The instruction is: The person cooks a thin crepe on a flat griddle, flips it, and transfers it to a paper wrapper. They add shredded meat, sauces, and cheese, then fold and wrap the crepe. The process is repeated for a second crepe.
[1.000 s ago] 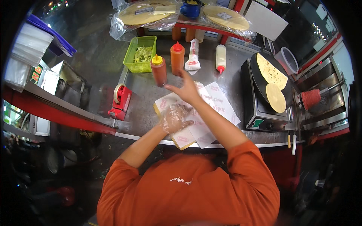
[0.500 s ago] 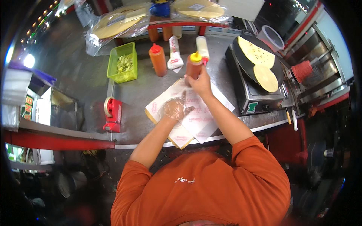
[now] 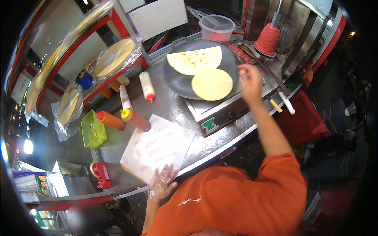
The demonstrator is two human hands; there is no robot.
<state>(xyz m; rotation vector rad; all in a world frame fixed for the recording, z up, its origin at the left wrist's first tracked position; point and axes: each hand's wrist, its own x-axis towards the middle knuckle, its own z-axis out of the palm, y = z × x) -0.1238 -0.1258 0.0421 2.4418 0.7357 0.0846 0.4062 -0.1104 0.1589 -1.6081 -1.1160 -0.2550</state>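
Over the round griddle (image 3: pixel 177 80) our bare right hand (image 3: pixel 249 80) hovers open beside the small tortilla (image 3: pixel 212 83); our gloved left hand (image 3: pixel 162 181), loosely open, rests at the paper sheets (image 3: pixel 157 147). Reaching carelessly, we risk a burn from that hot plate.

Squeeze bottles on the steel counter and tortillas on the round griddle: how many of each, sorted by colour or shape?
Orange bottle with red cap: 1
Orange bottle with yellow cap: 1
White bottles with red tips: 2
Folded tortilla: 1
Round flat tortilla: 1
Total: 6
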